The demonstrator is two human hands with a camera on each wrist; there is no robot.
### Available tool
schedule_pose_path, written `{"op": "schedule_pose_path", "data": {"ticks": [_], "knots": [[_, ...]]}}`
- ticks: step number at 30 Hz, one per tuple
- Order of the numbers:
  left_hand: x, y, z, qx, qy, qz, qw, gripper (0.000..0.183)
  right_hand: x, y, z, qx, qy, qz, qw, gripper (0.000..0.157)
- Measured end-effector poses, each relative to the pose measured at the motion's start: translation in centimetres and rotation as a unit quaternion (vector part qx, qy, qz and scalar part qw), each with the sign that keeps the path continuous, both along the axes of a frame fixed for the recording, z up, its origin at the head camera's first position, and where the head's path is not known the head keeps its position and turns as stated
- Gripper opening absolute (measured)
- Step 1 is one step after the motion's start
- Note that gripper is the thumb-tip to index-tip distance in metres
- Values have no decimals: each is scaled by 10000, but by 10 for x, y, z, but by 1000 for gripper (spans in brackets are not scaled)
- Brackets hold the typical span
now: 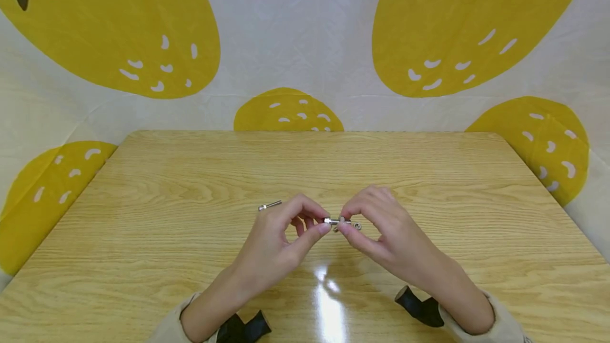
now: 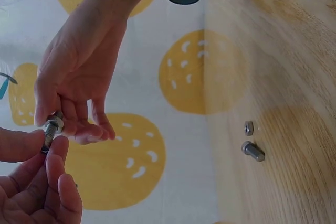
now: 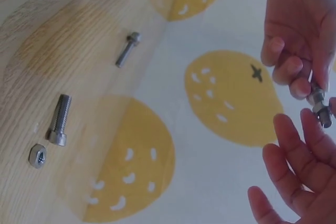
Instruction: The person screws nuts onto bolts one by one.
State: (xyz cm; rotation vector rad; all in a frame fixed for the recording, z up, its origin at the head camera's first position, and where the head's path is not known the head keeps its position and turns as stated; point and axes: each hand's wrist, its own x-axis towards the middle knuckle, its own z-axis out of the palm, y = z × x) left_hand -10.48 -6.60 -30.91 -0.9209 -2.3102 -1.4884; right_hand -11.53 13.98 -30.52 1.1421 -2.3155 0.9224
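Observation:
A silver bolt [image 1: 332, 221] is held level above the table between both hands. My left hand [image 1: 286, 237] pinches it by the head with thumb and fingertips. Thumb and forefinger of my right hand [image 1: 381, 226] grip a hex nut [image 2: 56, 121] that sits around the threaded shank, and the bolt's end [image 3: 325, 119] pokes out past it. Beneath the hands, a loose nut [image 3: 38, 156] lies on the wood next to a second bolt [image 3: 59, 120]; in the head view the right fingers partly cover that bolt.
A slimmer bolt [image 1: 270, 205] lies on the wooden table [image 1: 190, 173] just beyond my left hand. Black wrist mounts [image 1: 419, 306] jut out below both forearms. A white cloth with yellow fruit shapes [image 1: 295, 41] hangs behind the table's far edge.

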Motion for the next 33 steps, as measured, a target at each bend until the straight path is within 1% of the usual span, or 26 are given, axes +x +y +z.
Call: {"op": "schedule_pose_path", "data": {"ticks": [4, 6, 8, 10, 11, 13, 14, 16, 20, 24, 33], "knots": [[0, 1, 0, 39, -30, -88, 9999, 5, 0, -1, -2, 30, 58, -45, 10000, 19], [0, 1, -1, 51, -33, -84, 9999, 5, 0, 0, -2, 23, 3, -82, 10000, 22], [0, 1, 0, 37, -39, -40, 10000, 6, 1, 1, 0, 23, -103, -124, 9999, 18], [0, 1, 0, 13, -53, 12, 10000, 6, 3, 2, 3, 55, -296, -184, 9994, 6], [0, 1, 0, 7, -72, 37, 10000, 6, 4, 3, 4, 83, -351, -189, 9992, 5], [1, 0, 1, -2, -106, 74, 9999, 6, 4, 3, 5, 94, -405, -136, 9990, 20], [1, 0, 1, -4, -126, 85, 9999, 6, 4, 3, 5, 69, -352, -60, 9993, 25], [1, 0, 1, 16, -151, 92, 9998, 6, 4, 2, 4, -1, -241, 112, 9996, 29], [1, 0, 1, 26, -168, 82, 9998, 6, 2, 1, 2, -133, -92, 374, 9992, 20], [0, 0, 1, 30, -145, 61, 9999, 6, 1, 1, 2, -176, -28, 398, 9990, 17], [1, 0, 0, -3, -46, 54, 10000, 5, 2, 1, 3, -49, 39, 170, 9998, 20]]}}
